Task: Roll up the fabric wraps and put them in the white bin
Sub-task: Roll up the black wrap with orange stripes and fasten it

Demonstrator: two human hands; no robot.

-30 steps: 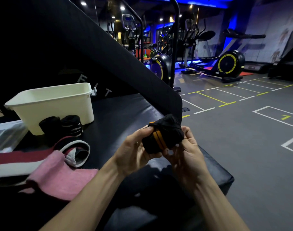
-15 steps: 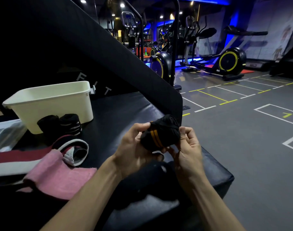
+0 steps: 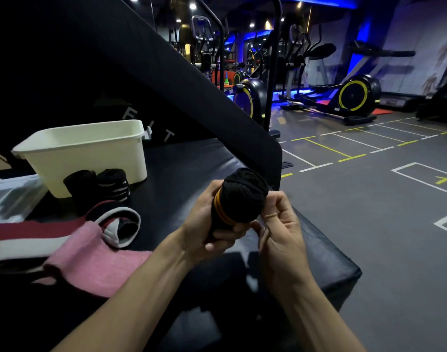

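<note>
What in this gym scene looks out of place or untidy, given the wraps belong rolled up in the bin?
Two rolled black wraps stand on the bench in front of the white bin, not in it. A red, white and black wrap lies loosely unrolled beside a pink cloth. Nothing looks damaged.

Two bare arms are showing, with no sleeves on them. The left hand [image 3: 204,224] and the right hand [image 3: 281,232] are wearing no gloves, rings or watch. The fingernails are looking short.
</note>
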